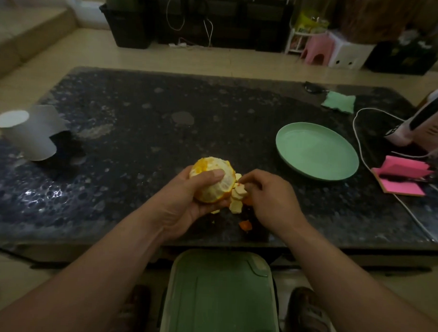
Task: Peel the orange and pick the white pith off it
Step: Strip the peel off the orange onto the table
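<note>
My left hand curls round the mostly peeled orange over the tabletop's near edge, thumb pressed across it. My right hand pinches the dangling peel strip. I'd pull slowly, close along the fruit, so the pith lifts with it.

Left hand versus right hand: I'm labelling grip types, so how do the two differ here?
The left hand cradles the whole orange, thumb laid across its white top; the right hand pinches only the peel strip hanging beside it. The left hand's fingers lie under the fruit, mostly hidden; the right hand's curled knuckles face the camera. Both are held above the dark table, bare-armed.
</note>
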{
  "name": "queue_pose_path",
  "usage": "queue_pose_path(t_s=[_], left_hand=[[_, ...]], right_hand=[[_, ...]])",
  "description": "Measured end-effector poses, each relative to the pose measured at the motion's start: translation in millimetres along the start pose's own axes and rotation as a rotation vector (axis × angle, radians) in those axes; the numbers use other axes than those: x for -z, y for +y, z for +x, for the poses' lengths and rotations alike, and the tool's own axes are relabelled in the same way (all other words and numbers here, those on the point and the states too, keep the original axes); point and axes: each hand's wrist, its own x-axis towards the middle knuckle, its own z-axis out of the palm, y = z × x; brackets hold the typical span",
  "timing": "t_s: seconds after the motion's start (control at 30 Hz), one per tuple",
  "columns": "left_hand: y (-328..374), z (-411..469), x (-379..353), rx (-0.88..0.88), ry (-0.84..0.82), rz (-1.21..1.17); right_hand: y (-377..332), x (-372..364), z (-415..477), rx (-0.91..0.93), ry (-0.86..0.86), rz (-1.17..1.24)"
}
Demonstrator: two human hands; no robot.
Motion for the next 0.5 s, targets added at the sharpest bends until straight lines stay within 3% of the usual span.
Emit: queue_pose_path(t_s=[0.2, 0.27, 0.33, 0.4, 0.5], left_hand=[[-1, 0, 0, -0.008, -0.005, 0.062], [-1, 0, 2, -0.024, -0.005, 0.078], [0, 2, 4, -0.045, -0.013, 0.09], [0, 2, 3, -0.056, -0.032, 0.15], [-2, 3, 3, -0.08, 0.004, 0.222]], right_hand=[[-1, -1, 2, 0.083, 0.034, -0.128], [-11, 9, -1, 0.039, -0.016, 0.052], [-22, 18, -8, -0.05, -0.174, 0.314], [-30, 21, -14, -0.069, -0.278, 0.366], [-35, 23, -18, -0.041, -0.292, 0.379]])
